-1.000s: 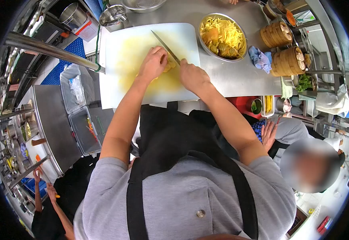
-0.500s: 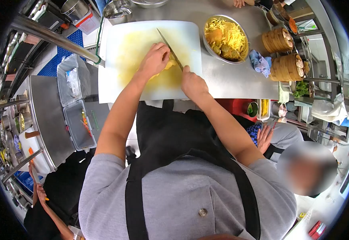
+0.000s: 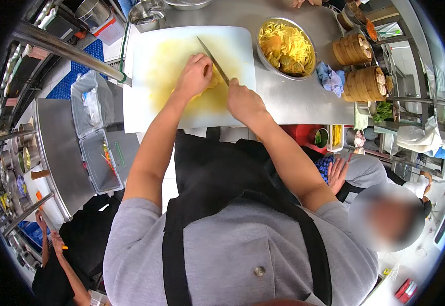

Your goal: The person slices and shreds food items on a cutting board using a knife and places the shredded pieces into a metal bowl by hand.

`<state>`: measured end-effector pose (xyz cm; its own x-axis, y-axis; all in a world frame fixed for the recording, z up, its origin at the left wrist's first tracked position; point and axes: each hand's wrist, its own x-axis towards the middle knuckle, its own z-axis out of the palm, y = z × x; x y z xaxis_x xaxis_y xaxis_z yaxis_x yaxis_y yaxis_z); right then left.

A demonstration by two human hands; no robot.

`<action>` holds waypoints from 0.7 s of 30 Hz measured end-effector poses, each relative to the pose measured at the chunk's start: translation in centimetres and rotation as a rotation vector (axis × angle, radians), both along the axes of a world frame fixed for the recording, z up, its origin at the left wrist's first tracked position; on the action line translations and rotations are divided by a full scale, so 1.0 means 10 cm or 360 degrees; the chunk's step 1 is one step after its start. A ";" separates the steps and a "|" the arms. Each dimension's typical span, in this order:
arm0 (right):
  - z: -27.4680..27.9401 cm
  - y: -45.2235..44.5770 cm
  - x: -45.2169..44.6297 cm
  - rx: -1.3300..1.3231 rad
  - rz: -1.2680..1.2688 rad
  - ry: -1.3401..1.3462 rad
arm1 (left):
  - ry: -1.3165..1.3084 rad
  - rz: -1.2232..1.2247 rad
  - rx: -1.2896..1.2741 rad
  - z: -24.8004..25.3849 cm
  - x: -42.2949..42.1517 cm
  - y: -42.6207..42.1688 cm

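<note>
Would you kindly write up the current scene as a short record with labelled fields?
Left hand: curled over yellow food
Right hand: holding a knife, its blade angled past the left hand's fingers
Work surface: white cutting board on a steel counter
Right of board: metal bowl of yellow strips
Farther right: blue cloth, bamboo steamers

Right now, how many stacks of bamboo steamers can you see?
2: the nearer stack just right of the blue cloth, and the farther stack just beyond that. More could be hidden in the clutter behind them.
</note>
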<state>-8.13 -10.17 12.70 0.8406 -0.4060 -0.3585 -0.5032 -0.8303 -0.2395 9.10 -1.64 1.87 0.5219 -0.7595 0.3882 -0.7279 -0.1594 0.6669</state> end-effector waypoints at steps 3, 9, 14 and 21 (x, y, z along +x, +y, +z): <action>-0.08 0.09 -0.20 0.0019 -0.0056 0.0088 | 0.0027 -0.0043 0.0055 0.03 0.02 0.01; -0.11 0.02 0.09 -0.0010 -0.0005 -0.0006 | 0.0033 -0.0056 -0.0061 0.00 0.03 0.01; -0.19 0.11 -0.14 0.0105 -0.0128 0.0072 | 0.0040 -0.0021 -0.0004 0.00 0.02 0.00; -0.03 0.04 0.07 0.0073 -0.0054 -0.0036 | 0.0034 -0.0020 0.0019 0.00 0.03 0.01</action>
